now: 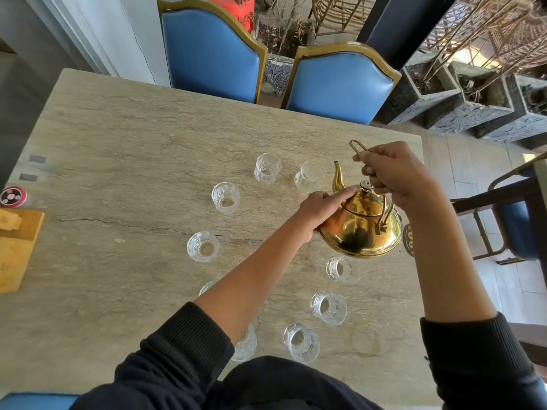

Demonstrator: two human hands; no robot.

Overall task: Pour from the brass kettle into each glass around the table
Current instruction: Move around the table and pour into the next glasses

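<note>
A shiny brass kettle (362,224) hangs above the stone table (118,149), its spout pointing away toward a clear glass (309,174). My right hand (396,173) grips the kettle's wire handle from above. My left hand (322,211) lies against the kettle's left side, with a straight finger pressing on the lid near the knob. Several textured clear glasses stand in a ring on the table, among them one at the far side (267,168), one at the left (203,247) and one near me (302,342). My left forearm hides parts of two glasses.
Two blue chairs (337,84) stand at the table's far edge, and another chair (515,220) is at the right. A wooden block (14,247) and a round red object (13,197) lie at the left edge. A dark coaster (409,239) shows behind the kettle.
</note>
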